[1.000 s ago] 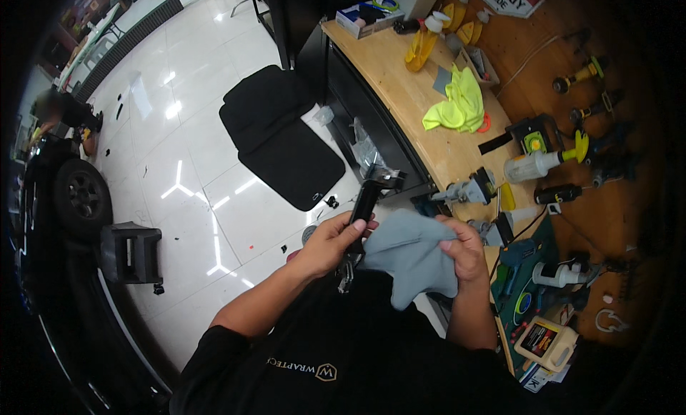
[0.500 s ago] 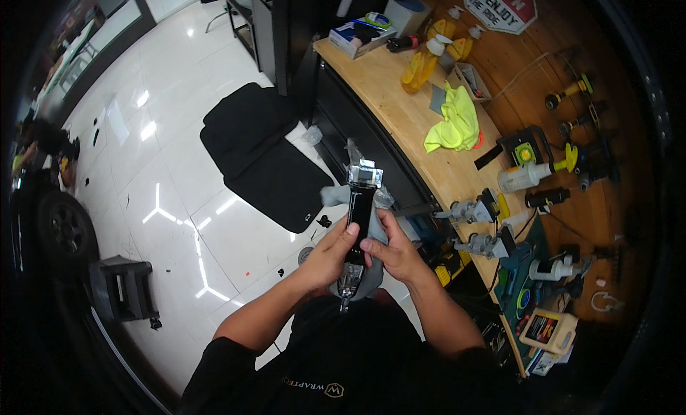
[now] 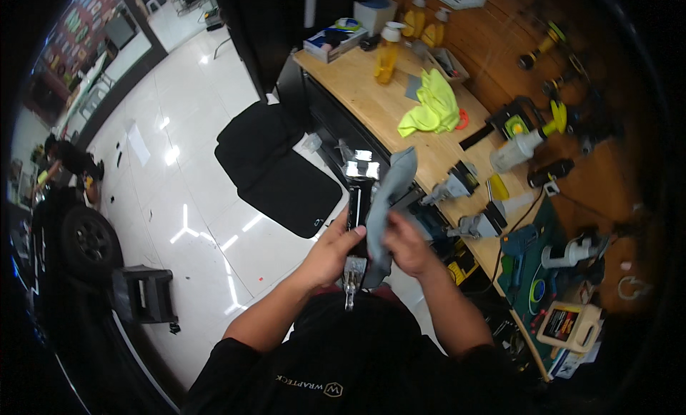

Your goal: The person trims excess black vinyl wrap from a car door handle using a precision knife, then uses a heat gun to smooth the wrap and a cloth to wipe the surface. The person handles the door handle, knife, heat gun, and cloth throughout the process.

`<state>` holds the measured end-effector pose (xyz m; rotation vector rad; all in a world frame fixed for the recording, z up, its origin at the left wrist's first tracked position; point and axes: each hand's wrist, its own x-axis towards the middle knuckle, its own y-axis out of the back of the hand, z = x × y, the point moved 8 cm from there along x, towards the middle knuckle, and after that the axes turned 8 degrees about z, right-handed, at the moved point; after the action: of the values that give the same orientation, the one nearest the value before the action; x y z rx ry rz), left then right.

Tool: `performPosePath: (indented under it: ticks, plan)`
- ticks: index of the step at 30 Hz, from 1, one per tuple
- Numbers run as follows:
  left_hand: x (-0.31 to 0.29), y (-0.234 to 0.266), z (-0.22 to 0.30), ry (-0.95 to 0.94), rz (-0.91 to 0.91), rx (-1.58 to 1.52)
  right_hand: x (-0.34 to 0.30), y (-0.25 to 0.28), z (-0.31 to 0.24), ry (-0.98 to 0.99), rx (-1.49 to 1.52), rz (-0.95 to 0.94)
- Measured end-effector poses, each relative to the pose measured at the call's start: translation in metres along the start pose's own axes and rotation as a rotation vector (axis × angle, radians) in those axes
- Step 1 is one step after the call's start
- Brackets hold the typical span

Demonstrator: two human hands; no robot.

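A long, glossy black part [image 3: 359,209] with shiny silver or clear ends points away from me in front of my body; its exact kind I cannot make out. My left hand [image 3: 334,252] is closed around its near half, thumb lying across the top. Along the part's right side hangs a soft grey cloth [image 3: 382,218]. Slightly blurred, my right hand [image 3: 406,245] grips this cloth by its right edge, with its fingertips partly hidden. The cloth's upper end stands out past the part, and its lower end drops behind my wrists.
On the right, a wooden workbench [image 3: 350,82] carries a yellow-green cloth [image 3: 433,107], spray bottles [image 3: 388,54] and power tools [image 3: 457,183]. A black mat [image 3: 279,168] lies on the tiled floor. At left are a car wheel [image 3: 91,236], a black step stool [image 3: 145,300] and another person [image 3: 75,161].
My right hand has come off the black part and moved right, drawing the grey cloth out beside it. The cloth, earlier mostly behind the part, now stands up along its right side.
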<state>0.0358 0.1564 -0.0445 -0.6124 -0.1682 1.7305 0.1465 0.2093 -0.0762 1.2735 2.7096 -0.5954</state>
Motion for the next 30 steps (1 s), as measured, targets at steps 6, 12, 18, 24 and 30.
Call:
performPosePath:
  ticks: [6, 12, 18, 24, 30]
  plan:
    - [-0.026, -0.065, -0.004, -0.14, -0.067, 0.54, -0.035, 0.023, -0.001, 0.023, 0.173, -0.085]
    - [-0.047, -0.124, -0.03, -0.013, -0.12, 0.582, -0.059, 0.061, -0.031, 0.227, 0.152, 0.102]
    - [-0.046, -0.124, -0.044, 0.092, -0.146, 0.416, -0.07, 0.091, -0.087, 0.679, -0.369, 0.341]
    - [-0.008, -0.062, 0.008, -0.066, 0.019, -0.196, -0.046, 0.112, -0.091, 0.321, 0.573, 0.185]
    - [0.017, 0.005, 0.048, -0.255, 0.044, -0.383, 0.003, -0.025, -0.026, 0.077, 0.125, -0.062]
